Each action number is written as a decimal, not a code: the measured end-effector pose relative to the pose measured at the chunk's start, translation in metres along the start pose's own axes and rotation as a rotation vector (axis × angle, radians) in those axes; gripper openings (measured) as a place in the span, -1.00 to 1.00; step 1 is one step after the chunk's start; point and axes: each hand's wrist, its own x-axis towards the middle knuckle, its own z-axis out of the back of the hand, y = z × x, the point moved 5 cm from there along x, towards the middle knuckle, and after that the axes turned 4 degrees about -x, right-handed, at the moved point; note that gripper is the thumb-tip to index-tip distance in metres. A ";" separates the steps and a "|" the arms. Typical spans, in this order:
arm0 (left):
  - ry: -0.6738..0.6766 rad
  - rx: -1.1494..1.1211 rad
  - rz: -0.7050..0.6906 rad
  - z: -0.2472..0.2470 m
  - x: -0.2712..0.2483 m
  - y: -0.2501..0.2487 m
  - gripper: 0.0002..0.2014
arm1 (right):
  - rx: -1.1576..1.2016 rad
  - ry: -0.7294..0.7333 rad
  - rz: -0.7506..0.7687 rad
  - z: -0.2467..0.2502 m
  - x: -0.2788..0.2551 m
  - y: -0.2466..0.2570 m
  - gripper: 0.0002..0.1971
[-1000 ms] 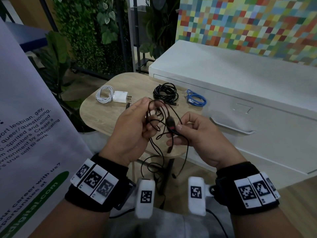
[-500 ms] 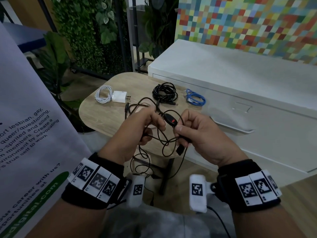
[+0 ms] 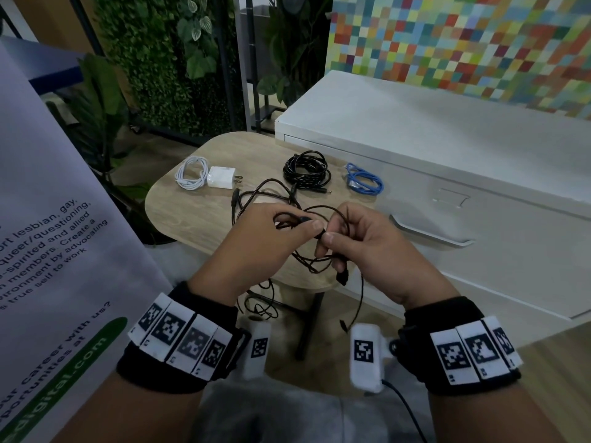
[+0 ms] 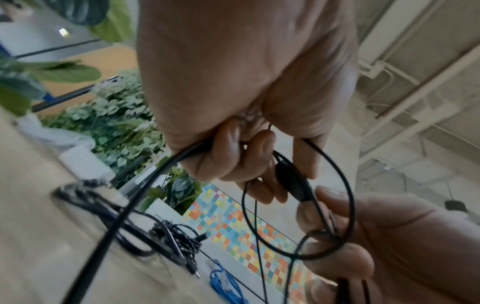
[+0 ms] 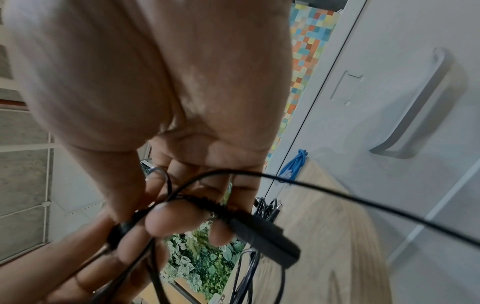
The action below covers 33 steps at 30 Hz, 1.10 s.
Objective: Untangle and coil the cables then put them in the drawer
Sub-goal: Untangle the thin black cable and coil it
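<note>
The tangled black cable (image 3: 315, 247) is held in the air between both hands above the near edge of the wooden table (image 3: 192, 215), its loops drooping below the table edge; half a second ago its inline switch with the red mark showed between the hands, and now that part is covered by fingertips that have closed in until they nearly touch. The left hand (image 3: 256, 247) pinches a strand between thumb and curled fingers; the right hand (image 3: 371, 247) likewise has its fingers curled round the cable, with a black plug (image 3: 342, 278) hanging under it. Farther back on the table lie a coiled black cable (image 3: 305, 169), a blue cable (image 3: 364, 183) and a white cable (image 3: 191, 172) beside a white charger (image 3: 221, 177). The white drawer cabinet (image 3: 463, 174) stands to the right, closed.
</note>
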 end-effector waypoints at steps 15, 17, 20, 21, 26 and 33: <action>0.144 -0.920 0.241 0.005 -0.003 0.005 -0.65 | 0.330 -0.143 -0.197 -0.003 0.001 -0.015 -0.74; 0.217 -0.831 0.227 0.004 -0.005 0.005 -0.70 | 0.294 -0.165 -0.199 -0.001 0.002 -0.016 -0.77; 0.219 -0.570 0.179 0.010 -0.004 0.005 -0.55 | 0.262 -0.214 -0.172 0.006 0.003 -0.015 -0.74; 0.208 -0.497 0.168 0.013 -0.003 0.003 -0.49 | 0.266 -0.231 -0.166 0.009 0.002 -0.014 -0.73; 0.057 -0.165 0.130 0.026 0.001 -0.009 -0.42 | 0.258 -0.263 -0.136 0.019 0.001 -0.009 -0.69; -0.198 0.093 -0.091 0.056 0.004 -0.015 -0.81 | -0.079 -0.403 -0.080 0.055 -0.008 -0.004 -0.83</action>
